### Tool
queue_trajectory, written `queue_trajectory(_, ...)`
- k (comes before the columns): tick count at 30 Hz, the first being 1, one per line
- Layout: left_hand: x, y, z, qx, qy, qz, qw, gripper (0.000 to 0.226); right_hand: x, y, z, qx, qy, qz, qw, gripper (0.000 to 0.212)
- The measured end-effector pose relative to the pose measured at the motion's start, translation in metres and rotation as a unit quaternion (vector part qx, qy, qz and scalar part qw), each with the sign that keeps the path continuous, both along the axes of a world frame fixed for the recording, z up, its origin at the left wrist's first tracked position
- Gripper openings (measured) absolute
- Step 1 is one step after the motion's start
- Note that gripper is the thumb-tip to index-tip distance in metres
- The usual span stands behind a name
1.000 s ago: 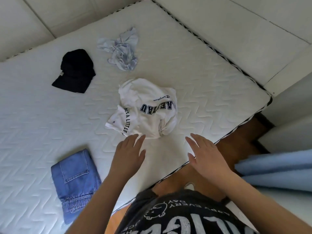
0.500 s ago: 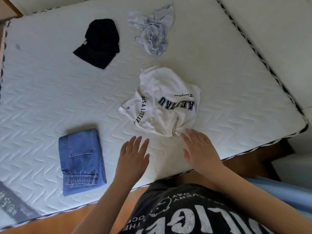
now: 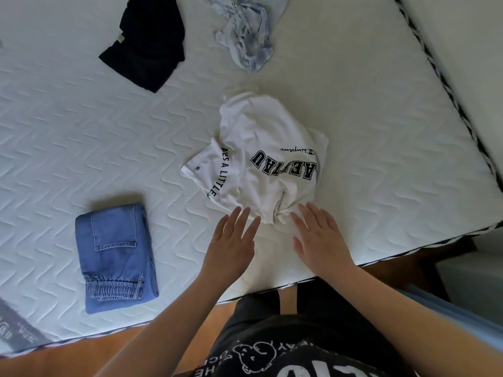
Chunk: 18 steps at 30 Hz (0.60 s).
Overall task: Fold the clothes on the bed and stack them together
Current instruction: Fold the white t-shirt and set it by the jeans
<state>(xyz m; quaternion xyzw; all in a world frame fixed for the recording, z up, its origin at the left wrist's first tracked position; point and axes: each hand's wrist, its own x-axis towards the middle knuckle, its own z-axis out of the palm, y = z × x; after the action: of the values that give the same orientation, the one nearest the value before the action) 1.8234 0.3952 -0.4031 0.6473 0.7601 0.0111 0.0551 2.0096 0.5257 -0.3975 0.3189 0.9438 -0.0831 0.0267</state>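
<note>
Both hands are flat and holding nothing, left hand point(image 3: 231, 240) and right hand point(image 3: 318, 238) with fingertips right at the near hem of the white tee point(image 3: 261, 156), which sits crumpled mid-frame on the mattress point(image 3: 381, 131). I'd pinch the hem corners and shake it flat before folding, then stack it on the folded jeans point(image 3: 117, 257) at lower left.

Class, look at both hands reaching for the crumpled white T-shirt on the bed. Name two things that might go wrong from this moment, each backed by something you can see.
1. The white T-shirt is bunched and twisted at its near edge; with the left hand and right hand open, a hasty grip may catch several layers and fold creases in.
2. It lies near the mattress edge, so spreading it toward the person might let fabric slip off.
</note>
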Motion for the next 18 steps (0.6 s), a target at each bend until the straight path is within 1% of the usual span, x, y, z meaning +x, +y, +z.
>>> queue_trajectory(3,0.01,0.015,-0.013,-0.045,-0.005,0.006,0.999,0.054,-0.003,0.018,-0.019,-0.033,-0.005,0.028,0.999,0.05)
queue_trajectory(6,0.019,0.029,-0.027,-0.086,-0.018,0.017,0.996,0.055,-0.009,0.036,-0.038,-0.044,-0.003,0.046,0.998,0.05)
queue_trajectory(8,0.023,0.039,-0.043,-0.099,-0.024,0.026,0.994,0.055,-0.013,0.048,-0.054,-0.057,-0.014,0.054,0.997,0.052)
queue_trajectory(10,0.027,0.05,-0.062,-0.122,-0.034,0.037,0.991,0.056,-0.015,0.06,-0.074,-0.073,-0.033,0.058,0.995,0.052)
queue_trajectory(14,0.031,0.067,-0.109,-0.199,-0.037,0.047,0.978,0.058,-0.022,0.078,-0.121,-0.113,-0.084,0.066,0.988,0.053)
queue_trajectory(18,0.031,0.079,-0.148,-0.198,-0.052,0.056,0.977,0.059,-0.024,0.079,-0.17,-0.139,-0.135,0.081,0.978,0.06)
